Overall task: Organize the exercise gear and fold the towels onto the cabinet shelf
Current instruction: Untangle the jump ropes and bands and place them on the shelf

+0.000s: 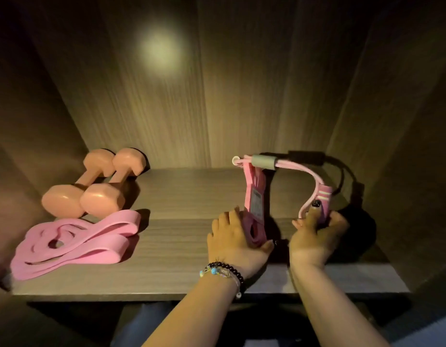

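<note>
A pink resistance tube (299, 169) with a grey sleeve arches above the right half of the wooden cabinet shelf (181, 231). My left hand (235, 240) grips its pink strap handle, which stands upright with a label on it. My right hand (317, 234) grips the other pink striped handle, index finger laid up along it. Two peach dumbbells (91, 186) lie side by side at the back left of the shelf. A pink flat resistance band (74, 242) lies in loose loops in front of them. No towel is in view.
The cabinet's dark wood back wall (216, 96) and side walls (402, 171) close in the shelf. The shelf's front edge (141, 295) runs just above my forearms. Bare shelf surface lies between the pink band and my left hand.
</note>
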